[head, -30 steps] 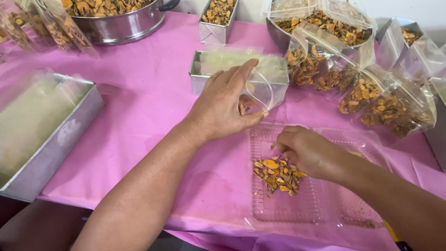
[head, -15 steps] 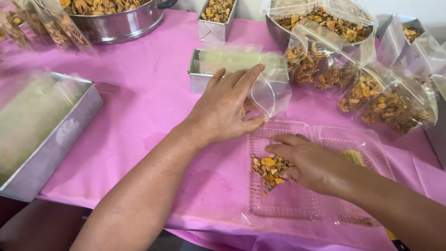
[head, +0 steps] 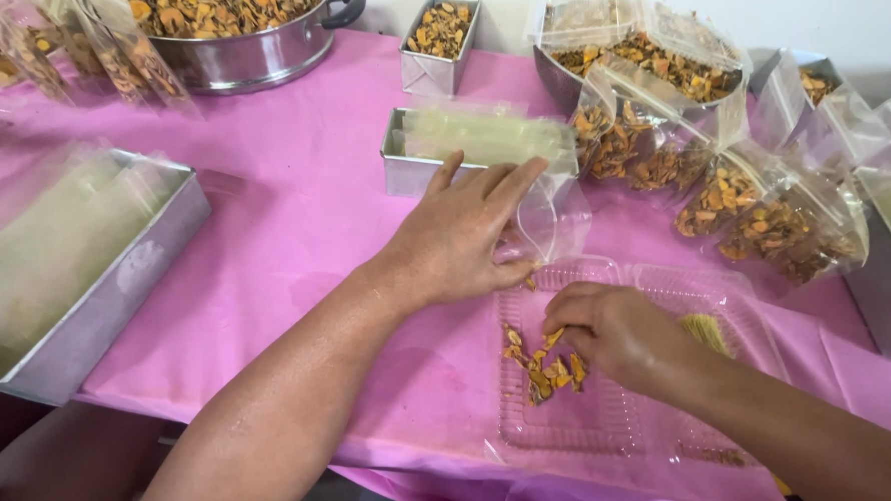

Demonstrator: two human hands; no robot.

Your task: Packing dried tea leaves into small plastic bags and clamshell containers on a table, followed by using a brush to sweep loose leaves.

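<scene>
On the pink cloth (head: 297, 204), a small clear bag (head: 547, 210) was held open at its edge by the left hand (head: 461, 236), fingers pinched on the plastic. At four o'clock from it, the right hand (head: 612, 333) was curled, loosely closed, over dried orange slices (head: 541, 363) in a clear tray (head: 598, 428). Filling appeared under way; a pinch of slices would need lifting toward eleven o'clock into the bag's mouth.

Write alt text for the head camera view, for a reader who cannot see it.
Over a pink tablecloth, the left hand holds a small clear bag open while the right hand gathers dried orange-yellow slices on a clear plastic tray. Filled bags, metal tins and a big pot of slices stand around.
</scene>
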